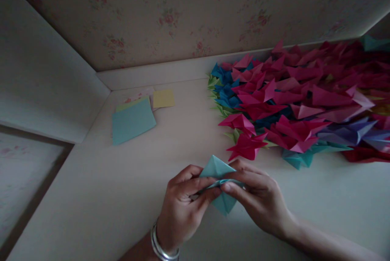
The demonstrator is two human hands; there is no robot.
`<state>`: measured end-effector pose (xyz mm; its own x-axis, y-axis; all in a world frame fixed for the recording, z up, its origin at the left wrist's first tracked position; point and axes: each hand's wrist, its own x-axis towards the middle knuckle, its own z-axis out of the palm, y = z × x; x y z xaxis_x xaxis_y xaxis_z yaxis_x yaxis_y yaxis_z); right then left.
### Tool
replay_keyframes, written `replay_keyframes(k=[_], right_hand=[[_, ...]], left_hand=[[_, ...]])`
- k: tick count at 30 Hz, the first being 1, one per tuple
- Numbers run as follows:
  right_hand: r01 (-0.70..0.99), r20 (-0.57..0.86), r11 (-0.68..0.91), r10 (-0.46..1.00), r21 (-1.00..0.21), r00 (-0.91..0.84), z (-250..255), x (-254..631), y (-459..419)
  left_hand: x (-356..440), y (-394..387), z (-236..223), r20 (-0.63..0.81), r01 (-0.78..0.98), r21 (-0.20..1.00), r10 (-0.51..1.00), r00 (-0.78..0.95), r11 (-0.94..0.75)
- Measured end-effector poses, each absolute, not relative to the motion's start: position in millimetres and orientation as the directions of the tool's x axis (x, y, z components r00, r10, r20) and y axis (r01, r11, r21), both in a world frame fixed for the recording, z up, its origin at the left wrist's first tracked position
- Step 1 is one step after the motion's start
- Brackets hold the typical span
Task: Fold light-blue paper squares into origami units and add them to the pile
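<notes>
A light turquoise piece of folded origami paper is held between both hands above the white table, low in the middle of the head view. My left hand grips its left side, thumb and fingers closed on the paper near a fold. From the right, my right hand pinches the same fold, its thumb close to the left one. One pointed corner of the paper sticks up past the fingers and another points down below them. The fingers cover its left and right sides.
Folded paper pieces, mostly pink with blue, green and purple, are heaped at the right against the wall. A turquoise sheet lies at the left over a greenish one, beside a small yellow sheet. A white panel rises at the left.
</notes>
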<state>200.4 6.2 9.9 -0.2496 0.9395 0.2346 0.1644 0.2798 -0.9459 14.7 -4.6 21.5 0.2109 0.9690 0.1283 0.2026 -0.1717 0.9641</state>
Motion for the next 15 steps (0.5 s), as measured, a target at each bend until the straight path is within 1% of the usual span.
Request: replay_keyframes(k=[4,9,11,15], right_hand=[[0.135,0.273,0.305,0.938,-0.943,-0.215,9.0,200.0,6.9],[0.106,0.326,0.355,0.918,-0.929,-0.225,8.8,199.4,6.8],[0.101,0.302,0.331,0.926,-0.938,-0.226,9.5,199.2,6.2],[0.082,0.188,0.206,0.963,-0.975,-0.194,11.6,199.0,6.3]], left_hand=[[13.9,-4.2,16.7,0.147,0.187,0.965,0.971,0.190,-0.183],[13.2,-4.1,16.4,0.187,0.174,0.959,0.962,0.197,-0.222],[13.8,-4.8,18.0,0.168,0.180,0.962,0.963,0.211,-0.207],[16.5,-6.0,22.9,0.100,0.207,0.968,0.972,0.211,-0.144]])
